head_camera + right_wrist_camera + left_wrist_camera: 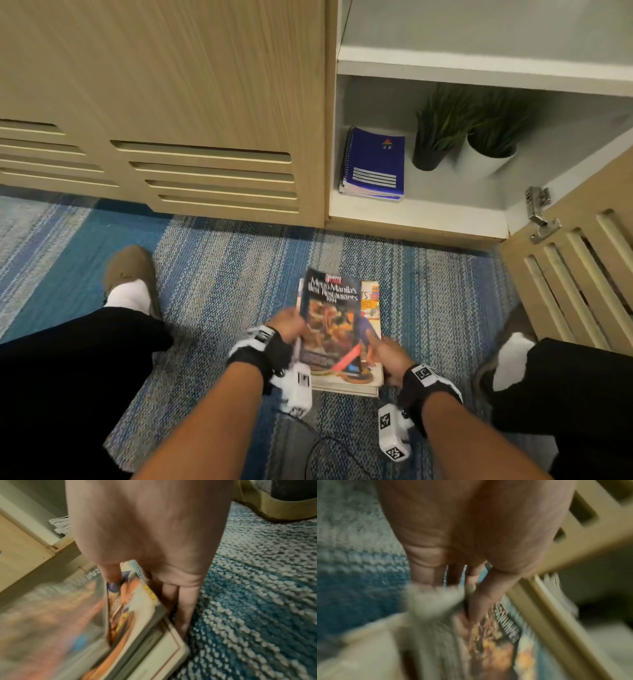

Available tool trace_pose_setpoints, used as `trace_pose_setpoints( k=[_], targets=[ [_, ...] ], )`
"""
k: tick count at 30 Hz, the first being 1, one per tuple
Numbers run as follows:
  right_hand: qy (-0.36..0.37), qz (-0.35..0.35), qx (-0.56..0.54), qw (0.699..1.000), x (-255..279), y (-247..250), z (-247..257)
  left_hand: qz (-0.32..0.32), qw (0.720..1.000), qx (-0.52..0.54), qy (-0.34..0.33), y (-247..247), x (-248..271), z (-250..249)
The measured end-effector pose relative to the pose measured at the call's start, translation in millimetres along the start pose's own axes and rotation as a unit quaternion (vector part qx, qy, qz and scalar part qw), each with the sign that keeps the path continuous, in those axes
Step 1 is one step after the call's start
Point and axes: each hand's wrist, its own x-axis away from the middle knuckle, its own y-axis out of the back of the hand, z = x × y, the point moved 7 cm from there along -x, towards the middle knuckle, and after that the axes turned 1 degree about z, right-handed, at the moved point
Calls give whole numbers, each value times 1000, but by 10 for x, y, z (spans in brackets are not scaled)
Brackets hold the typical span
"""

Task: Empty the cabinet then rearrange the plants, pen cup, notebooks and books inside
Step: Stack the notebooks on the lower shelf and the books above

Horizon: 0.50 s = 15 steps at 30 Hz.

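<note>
A stack of books [372,310] lies on the striped carpet in front of the open cabinet. The top one, a dark restaurant-guide book [330,315], is tilted up off the stack. My left hand [287,323] grips its left edge, thumb on the cover [496,642]. At the stack's right edge [145,622] my right hand [388,356] holds on, thumb on the illustrated cover and fingers [184,609] down the side. On the cabinet's bottom shelf [418,212] lie blue spiral notebooks [375,164], beside a plant in a black pot [431,137] and a plant in a white pot [489,150].
The open slatted cabinet door [575,274] stands at the right, close to my right knee. Closed slatted wooden doors [205,171] fill the left. My feet in white socks [128,294] rest on the carpet either side of the books. The upper shelf [479,65] shows nothing on it.
</note>
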Motion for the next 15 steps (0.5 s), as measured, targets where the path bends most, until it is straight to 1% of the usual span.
trace_pose_setpoints(
  k=[1,2,3,4,5,7,8,9,11,13,15],
  targets=[
    [-44,16,-34,998,78,-7,-33,-21,992,-125,15,-78,-21,102],
    [-70,39,-65,995,128,-5,-66,-50,978,-202,25,-128,1,181],
    [-89,58,-75,992,150,3,-89,-82,973,-215,25,-155,27,253],
    [-87,67,-66,992,166,19,-63,-108,978,-179,16,-187,25,315],
    [-85,55,-54,993,173,15,-28,-127,984,-127,11,-196,7,379],
    [-40,27,-36,998,111,7,43,-157,987,-37,8,-180,-53,469],
    [-13,0,-25,1000,22,13,44,-161,987,-12,18,-170,-75,480],
    [-1,-15,-22,1000,-50,4,28,-160,987,5,28,-157,-85,465],
    [-5,-12,-28,1000,-150,-53,-17,-138,987,66,45,-140,-163,470],
    [-11,13,-62,998,-137,-137,10,-118,985,118,44,-137,-199,449],
    [-7,26,-72,997,-73,-163,94,-100,983,150,43,-127,-188,447]
  ],
)
